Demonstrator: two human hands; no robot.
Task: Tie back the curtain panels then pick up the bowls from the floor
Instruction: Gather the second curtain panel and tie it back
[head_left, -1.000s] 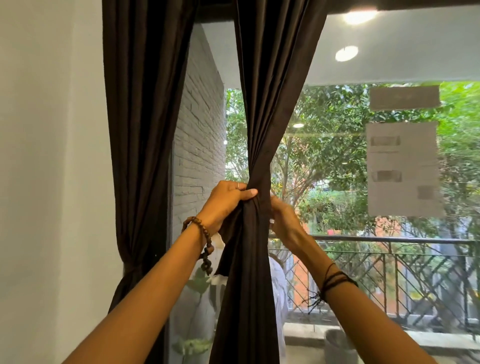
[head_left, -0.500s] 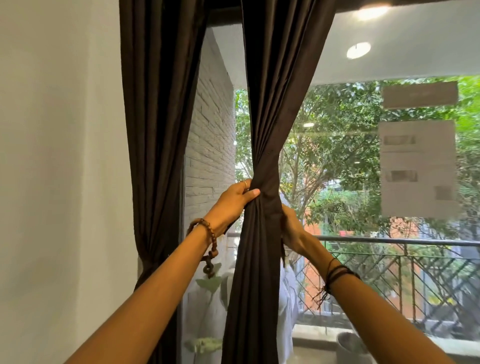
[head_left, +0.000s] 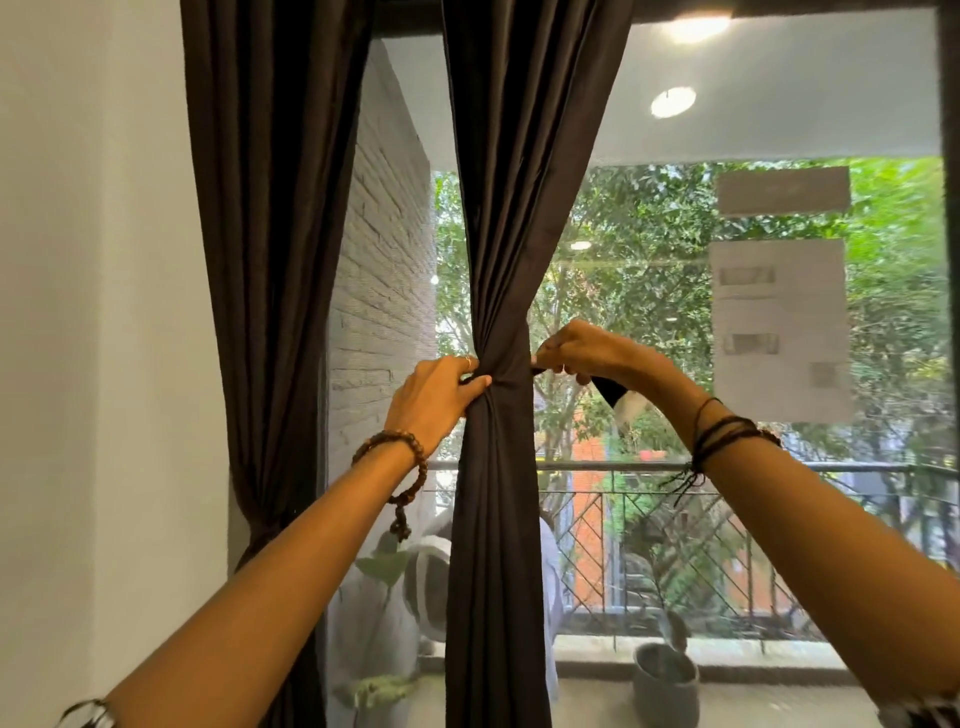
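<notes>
A dark brown curtain panel (head_left: 511, 218) hangs in the middle of the window, gathered tight at about chest height. My left hand (head_left: 434, 397) grips the gathered fabric from the left side. To the right of the gather, my right hand (head_left: 587, 349) pinches the dark end of a tie-back strip (head_left: 610, 391) that runs round the panel. A second dark panel (head_left: 270, 234) hangs at the left against the wall, cinched low down. No bowls are in view.
A white wall (head_left: 98, 312) stands at the left. The window glass (head_left: 649, 312) carries taped paper sheets (head_left: 779, 327). Outside are a metal railing (head_left: 649, 467), trees and a grey pot (head_left: 665, 680) on the ledge.
My right hand has come out from behind the panel and now pulls the tie-back end to the right. My left hand stays on the gather. The view has shifted slightly.
</notes>
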